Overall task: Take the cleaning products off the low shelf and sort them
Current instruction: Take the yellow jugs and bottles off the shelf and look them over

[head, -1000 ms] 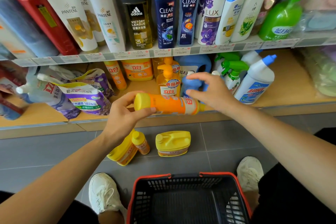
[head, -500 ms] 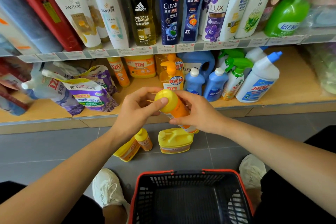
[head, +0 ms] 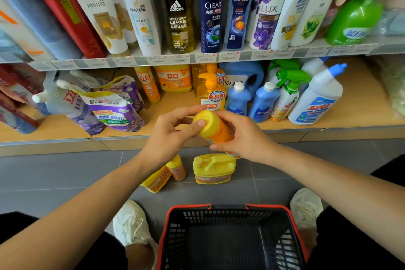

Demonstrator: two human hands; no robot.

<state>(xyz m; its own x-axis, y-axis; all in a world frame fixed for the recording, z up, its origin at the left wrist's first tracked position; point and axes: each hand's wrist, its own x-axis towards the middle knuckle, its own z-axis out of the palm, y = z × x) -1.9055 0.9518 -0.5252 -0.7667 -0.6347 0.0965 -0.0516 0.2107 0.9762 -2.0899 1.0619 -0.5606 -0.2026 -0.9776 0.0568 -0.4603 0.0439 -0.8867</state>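
An orange detergent bottle (head: 217, 130) with a yellow cap is held in the air in front of the low shelf (head: 328, 126), cap toward me. My left hand (head: 168, 136) pinches the cap with thumb and fingers. My right hand (head: 243, 136) grips the bottle's body. On the floor below stand a yellow jug (head: 213, 167), a small orange bottle (head: 176, 167) and a tilted yellow-orange bottle (head: 156, 181). The low shelf holds an orange pump bottle (head: 211, 94), two blue bottles (head: 237, 99), a green-trigger spray bottle (head: 287, 98) and a white toilet cleaner (head: 316, 98).
A black shopping basket (head: 230, 210) with red rim sits on the grey floor between my white shoes (head: 131, 223). Purple refill pouches (head: 114, 112) lie on the shelf's left part. The upper shelf (head: 197, 58) carries shampoo and shower gel bottles.
The orange bottle turned from lying sideways to pointing cap-first at me and came down lower. My right hand moved from its bottom end to its body; my left hand shifted onto the cap.
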